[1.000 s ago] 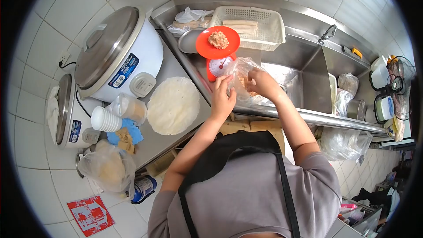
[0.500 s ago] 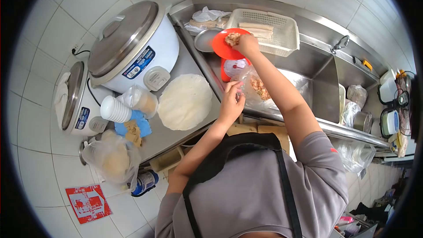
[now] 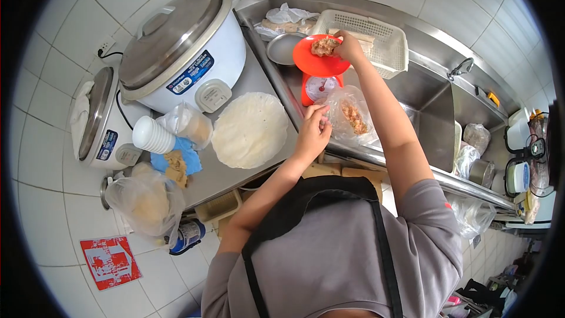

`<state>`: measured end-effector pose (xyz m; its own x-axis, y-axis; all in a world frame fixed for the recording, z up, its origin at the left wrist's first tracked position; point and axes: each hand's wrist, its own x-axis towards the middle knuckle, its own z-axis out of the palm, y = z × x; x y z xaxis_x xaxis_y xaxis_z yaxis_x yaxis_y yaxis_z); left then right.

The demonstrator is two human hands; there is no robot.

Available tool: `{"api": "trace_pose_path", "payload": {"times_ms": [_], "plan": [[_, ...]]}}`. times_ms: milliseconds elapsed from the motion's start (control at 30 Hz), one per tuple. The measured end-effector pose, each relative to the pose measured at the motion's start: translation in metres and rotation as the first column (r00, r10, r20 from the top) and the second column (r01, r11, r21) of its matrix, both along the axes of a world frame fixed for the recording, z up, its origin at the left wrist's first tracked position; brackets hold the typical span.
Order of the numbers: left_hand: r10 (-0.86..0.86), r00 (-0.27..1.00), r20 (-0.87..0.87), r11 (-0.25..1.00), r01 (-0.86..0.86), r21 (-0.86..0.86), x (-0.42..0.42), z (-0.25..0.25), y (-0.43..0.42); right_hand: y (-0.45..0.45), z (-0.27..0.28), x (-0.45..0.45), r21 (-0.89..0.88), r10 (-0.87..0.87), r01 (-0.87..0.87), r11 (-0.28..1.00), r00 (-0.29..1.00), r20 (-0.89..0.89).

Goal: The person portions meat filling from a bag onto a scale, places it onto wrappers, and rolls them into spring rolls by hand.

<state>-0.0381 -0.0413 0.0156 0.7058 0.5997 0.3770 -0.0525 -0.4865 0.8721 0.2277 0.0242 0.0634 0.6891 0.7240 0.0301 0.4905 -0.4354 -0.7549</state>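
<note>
My right hand (image 3: 349,48) reaches over the red scale plate (image 3: 305,62), its fingers closed against a lump of chopped meat filling (image 3: 322,46). Beneath the plate, the red scale (image 3: 321,86) shows its round white dial. A clear plastic bag (image 3: 366,97) lies open beside the scale, with more meat filling (image 3: 353,119) inside. At the bag's left edge my left hand (image 3: 313,134) has curled fingers, seemingly pinching the plastic. Left of that hand, a stack of round white wrappers (image 3: 250,131) rests on the steel counter.
Behind the scale stand a white plastic basket (image 3: 388,53) holding pale rolls and a round metal dish (image 3: 282,50). A large rice cooker (image 3: 194,53), stacked white cups (image 3: 154,134) and a bag (image 3: 147,206) occupy the left. The sink (image 3: 432,118) lies right.
The view has shifted slightly. My right hand stays at the filling on the plate, its fingers now nearer the lump's right edge. More of the dial shows, and my left hand remains by the bag.
</note>
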Motion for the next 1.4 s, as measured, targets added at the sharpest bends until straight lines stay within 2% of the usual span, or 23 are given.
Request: {"api": "trace_pose_path", "payload": {"times_ms": [33,133,233,333,467,533,633,733,833,867,933,1033,1133,1233,1333,1367,1400], "plan": [[-0.005,1.0,0.003,1.0,0.005,0.007,0.001,-0.002,0.001,-0.003,0.008,-0.005,-0.046,0.004,0.0,0.999,0.997,0.081],[-0.009,1.0,0.014,1.0,0.009,0.03,0.004,-0.003,0.004,-0.003,0.002,-0.002,0.047,0.151,-0.179,0.983,0.925,0.35],[-0.01,0.999,0.034,0.999,0.009,0.04,0.005,-0.002,0.004,-0.003,0.002,-0.001,0.106,0.229,-0.255,0.961,0.951,0.208],[-0.011,0.999,0.041,0.998,0.009,0.059,0.006,-0.001,0.005,-0.002,-0.004,-0.001,0.13,0.243,-0.271,0.954,0.949,0.201],[-0.025,0.999,0.031,0.998,0.023,0.055,0.006,0.0,0.005,0.007,-0.01,0.01,0.116,0.259,-0.261,0.958,0.965,0.029],[-0.029,0.999,0.028,0.999,0.028,0.043,0.005,0.0,0.005,0.002,0.007,0.009,0.083,0.265,-0.259,0.962,0.961,-0.073],[-0.031,0.999,0.026,0.999,0.03,0.042,0.005,-0.002,0.005,0.001,0.019,0.006,0.276,0.228,-0.128,0.953,0.9,-0.372],[-0.032,0.999,0.022,0.999,0.031,0.038,0.003,-0.002,0.004,0.003,0.02,0.007,0.365,0.253,-0.07,0.929,0.837,-0.485],[-0.035,0.999,0.021,0.999,0.034,0.022,0.002,-0.003,0.003,0.0,0.026,0.001,0.349,0.17,-0.074,0.934,0.952,-0.255],[-0.036,0.999,0.021,0.999,0.036,0.016,0.002,-0.004,0.003,0.0,0.028,-0.003,0.321,0.134,-0.1,0.942,0.987,-0.084],[-0.027,0.999,0.04,1.0,0.027,0.011,0.003,-0.005,0.002,0.0,0.029,-0.009,0.25,0.067,-0.135,0.959,0.962,0.264],[-0.025,0.999,0.033,1.0,0.025,0.011,0.003,-0.004,0.002,0.005,0.027,-0.005,-0.12,0.229,-0.195,0.973,0.854,0.467],[-0.035,0.999,0.028,0.999,0.034,0.014,0.002,-0.003,0.0,0.011,0.033,-0.002,-0.43,0.37,-0.207,0.879,0.864,0.342],[-0.045,0.999,0.024,0.999,0.044,0.029,0.003,-0.003,0.0,0.016,0.033,-0.004,-0.51,0.418,-0.139,0.849,0.768,0.486],[-0.046,0.999,0.024,0.998,0.045,0.035,0.002,-0.001,0.001,0.015,0.047,-0.004,-0.502,0.491,-0.191,0.844,0.652,0.577],[-0.045,0.999,0.025,0.999,0.044,0.032,0.002,0.0,0.001,0.012,0.053,-0.004,-0.369,0.42,-0.28,0.886,0.821,0.387],[-0.043,0.999,0.028,0.998,0.042,0.036,0.002,0.0,0.001,0.007,0.061,-0.005,-0.213,0.358,-0.324,0.922,0.921,0.152]]}}
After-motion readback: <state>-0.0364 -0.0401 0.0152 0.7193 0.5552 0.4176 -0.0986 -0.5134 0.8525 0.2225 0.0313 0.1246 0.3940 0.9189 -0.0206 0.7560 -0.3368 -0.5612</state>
